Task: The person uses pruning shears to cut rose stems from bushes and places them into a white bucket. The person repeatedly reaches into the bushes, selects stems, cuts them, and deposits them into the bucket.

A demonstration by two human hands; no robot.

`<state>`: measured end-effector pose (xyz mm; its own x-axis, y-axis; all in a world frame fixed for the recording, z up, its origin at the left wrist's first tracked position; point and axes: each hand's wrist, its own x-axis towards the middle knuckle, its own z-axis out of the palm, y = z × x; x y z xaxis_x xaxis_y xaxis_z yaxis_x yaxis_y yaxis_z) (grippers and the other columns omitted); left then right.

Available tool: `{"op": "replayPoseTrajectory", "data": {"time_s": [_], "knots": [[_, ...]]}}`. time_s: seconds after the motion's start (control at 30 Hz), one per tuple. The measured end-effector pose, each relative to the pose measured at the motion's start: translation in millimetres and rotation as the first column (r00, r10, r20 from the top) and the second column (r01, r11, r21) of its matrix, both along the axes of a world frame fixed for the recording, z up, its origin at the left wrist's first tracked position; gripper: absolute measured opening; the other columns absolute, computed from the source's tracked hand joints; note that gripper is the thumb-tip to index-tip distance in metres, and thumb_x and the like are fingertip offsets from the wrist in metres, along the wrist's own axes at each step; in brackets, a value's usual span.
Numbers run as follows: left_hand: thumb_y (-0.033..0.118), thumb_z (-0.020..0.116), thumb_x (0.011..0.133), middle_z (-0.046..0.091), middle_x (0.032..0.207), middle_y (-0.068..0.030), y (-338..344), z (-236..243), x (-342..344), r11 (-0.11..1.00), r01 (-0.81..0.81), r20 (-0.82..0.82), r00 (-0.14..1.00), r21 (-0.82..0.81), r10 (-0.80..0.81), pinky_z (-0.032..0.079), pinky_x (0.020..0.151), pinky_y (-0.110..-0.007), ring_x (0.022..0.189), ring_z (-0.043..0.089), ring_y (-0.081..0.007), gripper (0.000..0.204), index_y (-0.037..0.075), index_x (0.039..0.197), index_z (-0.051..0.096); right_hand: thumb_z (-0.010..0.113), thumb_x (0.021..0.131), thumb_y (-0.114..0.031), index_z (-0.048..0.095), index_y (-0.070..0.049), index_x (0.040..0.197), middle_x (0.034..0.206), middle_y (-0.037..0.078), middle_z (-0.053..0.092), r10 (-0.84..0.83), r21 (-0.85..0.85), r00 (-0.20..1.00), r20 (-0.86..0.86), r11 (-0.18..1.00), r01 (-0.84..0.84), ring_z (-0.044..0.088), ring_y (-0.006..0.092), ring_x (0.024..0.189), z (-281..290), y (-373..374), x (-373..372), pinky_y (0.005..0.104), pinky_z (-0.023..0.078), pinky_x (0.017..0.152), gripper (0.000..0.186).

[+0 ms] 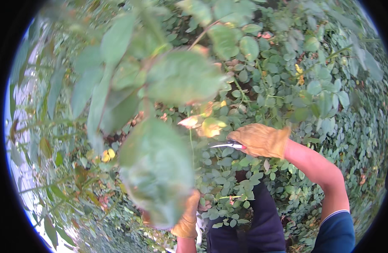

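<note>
- Head view: pruning shears (233, 145), with a bit of red showing at the handle, are just right of centre, gripped in the right hand (260, 140).
- Their curved blade (219, 146) points left, its tip near a thin green stem (192, 145) but apart from it in the picture; I cannot tell whether the blades are parted.
- Room around the blade is tight: a yellowish bloom (212, 127) is just above, and rose foliage (221, 168) crowds in below.
- Fingers of the tan-gloved right hand are closed around the handle.
- Low down, left of the middle, is the tan-gloved left hand (188, 219), partly hidden behind a large blurred leaf (156, 168); I cannot tell how far open it is or what it holds.
- Counted: one pair of shears, two gloved hands, one yellowish bloom and one pale pink bloom (189, 122) beside it. Green leaves are too many to count.
- Dark trousers (265, 215) show at the bottom, a dark blue sleeve (337, 232) at lower right.
- Along the left rim runs a pale strip of ground (27, 192), partly screened by leaves.
</note>
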<state>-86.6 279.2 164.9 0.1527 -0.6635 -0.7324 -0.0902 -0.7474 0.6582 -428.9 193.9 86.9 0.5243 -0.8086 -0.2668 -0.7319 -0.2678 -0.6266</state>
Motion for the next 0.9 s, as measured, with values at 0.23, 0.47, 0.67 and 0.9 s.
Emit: {"op": "replayPoseTrajectory", "data": {"time_s": [0.23, 0.47, 0.67, 0.9], "knots": [[0.039, 0.073, 0.106, 0.077, 0.096, -0.0137, 26.1, -17.6, 41.0, 0.997, 0.074, -0.042, 0.996, 0.030, -0.073, 0.065, 0.075, -0.034, 0.076, 0.077, -0.0225, 0.048, -0.010, 0.107, 0.075, 0.067, 0.106, -0.026, 0.075, -0.007, 0.121, 0.108, 0.020, 0.080, 0.058, 0.191, 0.945, -0.321, 0.982, 0.004, 0.080, 0.0378, 0.097, -119.9, -40.6, 58.1, 0.0504, 0.065, 0.085, 0.026], [0.035, 0.062, 0.116, 0.078, 0.093, -0.0179, 45.2, -17.4, 81.8, 0.996, 0.063, -0.013, 0.998, 0.055, -0.062, 0.065, 0.073, -0.030, 0.079, 0.081, -0.0220, 0.047, -0.011, 0.117, 0.071, 0.071, 0.106, -0.025, 0.068, -0.005, 0.131, 0.120, 0.020, 0.076, -0.292, 0.371, 0.950, -0.109, 0.875, 0.311, 0.077, 0.0386, 0.109, -123.7, 9.5, 45.3, 0.0492, 0.064, 0.094, 0.032], [0.027, 0.060, 0.116, 0.076, 0.089, -0.0168, 74.5, -34.4, 108.2, 0.996, -0.065, -0.013, 0.998, 0.053, 0.066, 0.065, 0.068, -0.030, 0.075, 0.080, -0.0206, 0.034, -0.005, 0.117, 0.072, 0.073, 0.105, -0.018, 0.066, -0.005, 0.136, 0.122, 0.022, 0.072, -0.126, -0.017, 0.990, -0.060, 0.992, 0.125, 0.072, 0.0480, 0.106, -13.5, 13.9, 62.3, 0.0559, 0.061, 0.091, 0.034], [0.046, 0.075, 0.107, 0.080, 0.081, -0.0200, 97.9, -57.0, 104.9, 0.974, -0.186, -0.047, 0.980, 0.132, 0.194, 0.065, 0.063, -0.033, 0.069, 0.081, -0.0267, 0.055, -0.009, 0.107, 0.075, 0.059, 0.112, -0.038, 0.068, -0.006, 0.134, 0.124, 0.024, 0.074, -0.026, 0.218, 0.997, 0.074, 0.976, 0.009, 0.070, 0.0445, 0.121, -59.1, -52.6, 132.9, 0.0542, 0.056, 0.105, 0.040]]}}
